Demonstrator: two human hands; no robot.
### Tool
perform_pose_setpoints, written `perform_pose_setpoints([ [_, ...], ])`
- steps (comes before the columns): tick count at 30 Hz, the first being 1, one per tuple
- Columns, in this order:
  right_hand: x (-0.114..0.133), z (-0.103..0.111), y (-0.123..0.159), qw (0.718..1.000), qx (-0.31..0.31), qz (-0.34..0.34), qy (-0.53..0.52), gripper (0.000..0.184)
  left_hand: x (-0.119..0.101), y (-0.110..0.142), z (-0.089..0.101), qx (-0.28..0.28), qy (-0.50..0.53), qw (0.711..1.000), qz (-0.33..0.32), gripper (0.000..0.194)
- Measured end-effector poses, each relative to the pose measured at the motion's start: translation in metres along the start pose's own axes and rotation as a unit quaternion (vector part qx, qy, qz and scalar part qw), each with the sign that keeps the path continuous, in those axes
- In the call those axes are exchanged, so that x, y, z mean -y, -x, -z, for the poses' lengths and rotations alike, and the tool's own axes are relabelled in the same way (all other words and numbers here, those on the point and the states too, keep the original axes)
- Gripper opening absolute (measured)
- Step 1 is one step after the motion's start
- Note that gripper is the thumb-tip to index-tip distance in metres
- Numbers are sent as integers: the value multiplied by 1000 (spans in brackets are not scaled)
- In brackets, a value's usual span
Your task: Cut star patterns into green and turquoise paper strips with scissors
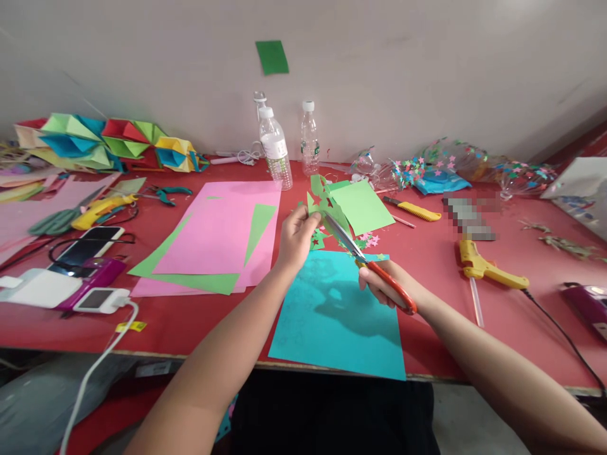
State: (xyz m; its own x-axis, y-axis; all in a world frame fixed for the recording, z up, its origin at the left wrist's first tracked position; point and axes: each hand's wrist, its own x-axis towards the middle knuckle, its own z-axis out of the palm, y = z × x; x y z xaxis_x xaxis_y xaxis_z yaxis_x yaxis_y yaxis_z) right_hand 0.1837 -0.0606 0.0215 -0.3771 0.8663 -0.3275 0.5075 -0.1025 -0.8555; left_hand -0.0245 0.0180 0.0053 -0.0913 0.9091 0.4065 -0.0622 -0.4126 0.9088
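Note:
My left hand [298, 237] pinches a piece of green paper [326, 203] that has star-shaped holes cut in it. In my right hand [391, 281] are scissors [348, 240] with red-orange handles, their blades pointing up and left at the paper's lower edge. Whether the blades are parted cannot be made out clearly. Below both hands lies a blue sheet [336, 328], with their shadow on it. Light green square sheets [363, 207] rest just behind, and small pink paper stars [367, 241] and green scraps are scattered beside them.
Pink sheets [213, 234] with green offcuts lie to the left. Plastic bottles [275, 151] stand at the back. On the right are a yellow cutter knife [420, 211] and a yellow glue gun [493, 268] with a cord. A power strip [42, 287] and phone [90, 246] sit far left.

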Motion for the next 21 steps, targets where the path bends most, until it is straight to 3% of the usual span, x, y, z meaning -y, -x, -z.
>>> perform_pose_setpoints([
  [16, -8, 3, 1, 998, 29, 51, -14, 60, 7, -3, 3, 41, 68, 997, 20, 14],
  [21, -6, 4, 1, 999, 27, 39, -14, 62, 10, -4, 4, 50, 64, 997, 16, 14],
])
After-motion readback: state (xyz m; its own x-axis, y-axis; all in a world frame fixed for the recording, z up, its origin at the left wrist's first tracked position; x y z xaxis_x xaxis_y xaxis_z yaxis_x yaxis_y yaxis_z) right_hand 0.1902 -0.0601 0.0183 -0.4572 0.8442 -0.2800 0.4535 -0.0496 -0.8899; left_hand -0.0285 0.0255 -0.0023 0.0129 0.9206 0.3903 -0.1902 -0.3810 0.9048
